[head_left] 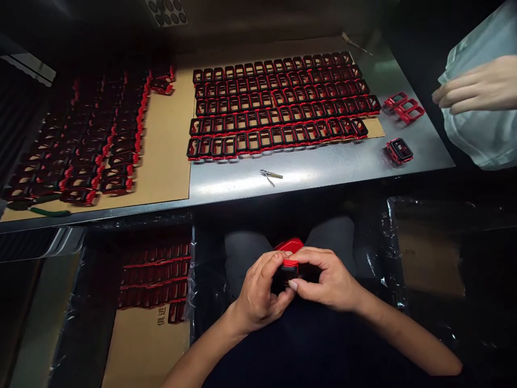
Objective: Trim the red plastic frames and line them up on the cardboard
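Presently I have the bare left hand [260, 293] and bare right hand [329, 277] curled nearly closed, fingers pinching a small red-and-black plastic part [290, 264] at the frame's lower centre.

At 5 o'clock, a small boxy red-and-black plastic casing [290, 263] is showing red uppermost. At 12 o'clock, black-rimmed rectangular plastic frames [275, 101] are carrying red bodies, repeating in rows. At 2 o'clock, open red plastic frames [409, 112] are displaying one unbroken colour. At 10 o'clock, a flat tan cardboard sheet [169, 140] is reading plain. At 11 o'clock, a pale rectangular sheet [167, 12] is bearing dark discs in rows.
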Action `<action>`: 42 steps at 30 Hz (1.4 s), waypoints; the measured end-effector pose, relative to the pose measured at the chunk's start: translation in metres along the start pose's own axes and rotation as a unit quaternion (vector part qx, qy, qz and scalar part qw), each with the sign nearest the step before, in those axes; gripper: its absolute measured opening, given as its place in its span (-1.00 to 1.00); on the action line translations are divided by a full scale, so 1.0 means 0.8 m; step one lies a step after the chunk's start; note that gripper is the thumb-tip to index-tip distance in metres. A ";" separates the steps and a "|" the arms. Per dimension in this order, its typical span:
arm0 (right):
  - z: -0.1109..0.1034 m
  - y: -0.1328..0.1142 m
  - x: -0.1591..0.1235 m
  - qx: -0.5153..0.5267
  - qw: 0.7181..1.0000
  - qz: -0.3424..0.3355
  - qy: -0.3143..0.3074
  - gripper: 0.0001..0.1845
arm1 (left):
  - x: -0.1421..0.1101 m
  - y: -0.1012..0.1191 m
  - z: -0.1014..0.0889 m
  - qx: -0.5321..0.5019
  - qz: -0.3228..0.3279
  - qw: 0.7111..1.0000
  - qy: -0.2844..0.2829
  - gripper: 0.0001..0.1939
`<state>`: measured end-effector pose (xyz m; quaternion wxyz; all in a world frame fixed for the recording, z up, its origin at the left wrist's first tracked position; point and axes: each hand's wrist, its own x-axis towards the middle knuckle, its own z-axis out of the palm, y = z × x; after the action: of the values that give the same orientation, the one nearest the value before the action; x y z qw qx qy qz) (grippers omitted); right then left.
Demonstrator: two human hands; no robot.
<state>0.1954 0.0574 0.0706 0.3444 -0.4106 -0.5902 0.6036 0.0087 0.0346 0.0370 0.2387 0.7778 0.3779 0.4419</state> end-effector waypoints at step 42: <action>0.004 0.035 -0.011 0.498 0.812 0.283 -0.111 -0.56 | -0.008 0.008 0.006 -0.282 -0.354 0.892 0.018 -0.22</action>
<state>0.1984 0.0460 0.0434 0.2480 -0.2622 -0.1004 0.9272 0.0130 0.0251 0.0362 0.5816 0.4843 0.4919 0.4305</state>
